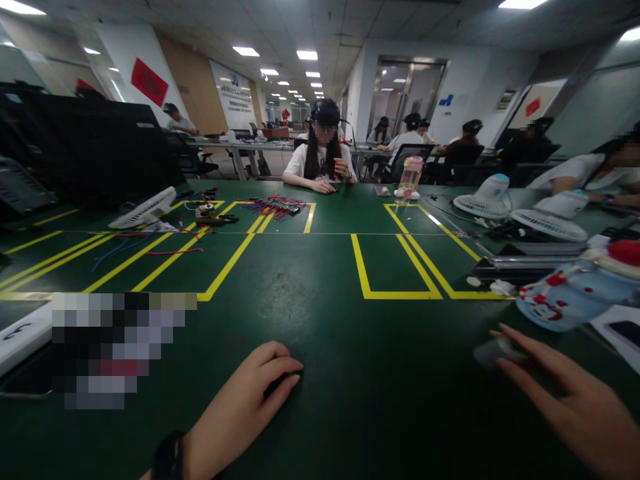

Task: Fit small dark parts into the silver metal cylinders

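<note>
My left hand (255, 393) rests on the green tabletop (320, 320) with its fingers curled together. The thumb tip comes close to the fingertips, and whatever may lie under the palm is hidden. A dark band circles that wrist. At the right, my right hand (565, 387) has thumb and fingers around a small grey, see-through, roughly cylindrical object (493, 352). Motion blurs this object, so its kind cannot be told. Just beyond that hand stands a light-blue snowman-patterned container (560, 300) with a red and white top.
Yellow tape lines (400, 295) mark the table. Red and blue wires (275, 205) lie farther back, near a tilted white fan (145, 210). More fans (550, 217) and dark bars (520, 267) sit right. A pink-capped bottle (410, 180) stands near a seated person (323, 150).
</note>
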A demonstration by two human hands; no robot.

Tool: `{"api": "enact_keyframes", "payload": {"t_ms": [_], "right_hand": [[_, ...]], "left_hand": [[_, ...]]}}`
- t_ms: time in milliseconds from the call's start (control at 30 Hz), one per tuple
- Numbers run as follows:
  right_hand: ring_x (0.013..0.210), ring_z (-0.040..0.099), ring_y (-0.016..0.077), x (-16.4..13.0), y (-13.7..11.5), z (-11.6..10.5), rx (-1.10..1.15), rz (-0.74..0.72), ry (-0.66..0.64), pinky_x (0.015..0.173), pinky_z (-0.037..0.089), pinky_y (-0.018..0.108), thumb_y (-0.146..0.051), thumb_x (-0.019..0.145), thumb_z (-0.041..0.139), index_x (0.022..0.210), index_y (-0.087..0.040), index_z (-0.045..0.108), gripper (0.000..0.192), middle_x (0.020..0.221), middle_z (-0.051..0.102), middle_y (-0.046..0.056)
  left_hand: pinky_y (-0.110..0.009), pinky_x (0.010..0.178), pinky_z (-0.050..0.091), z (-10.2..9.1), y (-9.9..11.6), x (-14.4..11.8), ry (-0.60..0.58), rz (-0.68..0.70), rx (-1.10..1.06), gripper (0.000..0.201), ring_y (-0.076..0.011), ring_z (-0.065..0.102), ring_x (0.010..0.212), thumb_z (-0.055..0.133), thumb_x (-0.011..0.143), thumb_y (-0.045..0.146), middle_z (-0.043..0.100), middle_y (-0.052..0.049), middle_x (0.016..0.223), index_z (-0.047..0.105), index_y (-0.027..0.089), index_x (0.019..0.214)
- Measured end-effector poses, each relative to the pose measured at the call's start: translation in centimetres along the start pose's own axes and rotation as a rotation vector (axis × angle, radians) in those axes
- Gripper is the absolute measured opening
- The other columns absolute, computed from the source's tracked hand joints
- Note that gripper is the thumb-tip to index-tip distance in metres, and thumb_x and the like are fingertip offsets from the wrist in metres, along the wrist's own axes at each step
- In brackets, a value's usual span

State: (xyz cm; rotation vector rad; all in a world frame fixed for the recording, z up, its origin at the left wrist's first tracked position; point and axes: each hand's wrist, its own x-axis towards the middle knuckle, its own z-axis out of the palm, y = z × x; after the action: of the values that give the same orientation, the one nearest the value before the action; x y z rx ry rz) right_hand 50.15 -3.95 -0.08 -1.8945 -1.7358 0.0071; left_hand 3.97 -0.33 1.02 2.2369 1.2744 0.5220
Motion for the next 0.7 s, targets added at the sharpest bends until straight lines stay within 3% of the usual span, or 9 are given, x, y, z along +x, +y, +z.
{"api": "enact_keyframes", "payload": {"t_ms": [67, 133, 200, 267, 367, 500, 700], "right_hand": [[0.108, 0.059, 0.0228, -0.3, -5.5, 0.9, 0.085, -0.156, -0.208, 0.080, 0.054, 0.036, -0.044, 0.081, 0.056, 0.130, -0.032, 0.048, 0.051, 0.127, 0.056, 0.008], [0.118, 0.052, 0.0189, -0.6, -10.5, 2.3, 0.182, -0.286, -0.416, 0.096, 0.047, 0.037, -0.039, 0.086, 0.050, 0.133, -0.032, 0.043, 0.048, 0.132, 0.052, 0.004], [0.118, 0.051, 0.0167, -1.0, -14.3, 3.8, 0.285, -0.337, -0.538, 0.102, 0.043, 0.037, -0.035, 0.087, 0.049, 0.132, -0.030, 0.042, 0.046, 0.131, 0.052, 0.004], [0.113, 0.053, 0.0160, -1.2, -16.5, 5.0, 0.380, -0.319, -0.586, 0.099, 0.045, 0.035, -0.032, 0.085, 0.051, 0.127, -0.026, 0.045, 0.043, 0.125, 0.055, 0.005], [0.106, 0.056, 0.0152, -1.2, -17.4, 6.1, 0.501, -0.249, -0.588, 0.094, 0.047, 0.033, -0.027, 0.081, 0.056, 0.119, -0.022, 0.048, 0.039, 0.117, 0.058, 0.006], [0.106, 0.056, 0.0155, -1.3, -16.8, 6.7, 0.568, -0.186, -0.601, 0.094, 0.046, 0.034, -0.027, 0.078, 0.062, 0.120, -0.021, 0.046, 0.046, 0.117, 0.057, 0.006], [0.106, 0.054, 0.0179, -1.3, -16.8, 6.7, 0.540, -0.221, -0.608, 0.094, 0.045, 0.036, -0.031, 0.077, 0.063, 0.119, -0.023, 0.051, 0.044, 0.117, 0.058, 0.005]], "left_hand": [[-0.039, 0.083, 0.046, 0.3, 0.5, 0.2, -0.030, 0.079, 0.156, 0.022, -0.0208, 0.055, 0.096, 0.045, 0.095, 0.025, 0.057, -0.004, 0.107, 0.058, 0.027, 0.112], [-0.043, 0.083, 0.045, 0.5, 1.4, 0.5, -0.045, 0.167, 0.252, 0.024, -0.0227, 0.055, 0.096, 0.045, 0.094, 0.025, 0.059, -0.005, 0.109, 0.056, 0.027, 0.115], [-0.043, 0.082, 0.045, 0.8, 2.7, 0.9, -0.027, 0.246, 0.260, 0.026, -0.0231, 0.055, 0.096, 0.046, 0.094, 0.025, 0.059, -0.005, 0.110, 0.053, 0.026, 0.119], [-0.041, 0.081, 0.045, 1.0, 4.2, 1.5, 0.019, 0.300, 0.218, 0.028, -0.0226, 0.055, 0.096, 0.048, 0.094, 0.027, 0.060, -0.006, 0.110, 0.051, 0.025, 0.122], [-0.038, 0.075, 0.045, 1.5, 6.4, 2.4, 0.086, 0.336, 0.181, 0.026, -0.0215, 0.056, 0.090, 0.049, 0.093, 0.027, 0.061, -0.005, 0.106, 0.052, 0.025, 0.119], [-0.036, 0.068, 0.043, 2.0, 8.0, 3.7, 0.154, 0.393, 0.232, 0.016, -0.0196, 0.056, 0.082, 0.049, 0.093, 0.019, 0.063, -0.003, 0.097, 0.059, 0.023, 0.105], [-0.036, 0.067, 0.041, 1.9, 8.6, 4.6, 0.107, 0.333, 0.288, 0.011, -0.0198, 0.056, 0.081, 0.052, 0.091, 0.021, 0.063, -0.001, 0.094, 0.062, 0.024, 0.095]]}}
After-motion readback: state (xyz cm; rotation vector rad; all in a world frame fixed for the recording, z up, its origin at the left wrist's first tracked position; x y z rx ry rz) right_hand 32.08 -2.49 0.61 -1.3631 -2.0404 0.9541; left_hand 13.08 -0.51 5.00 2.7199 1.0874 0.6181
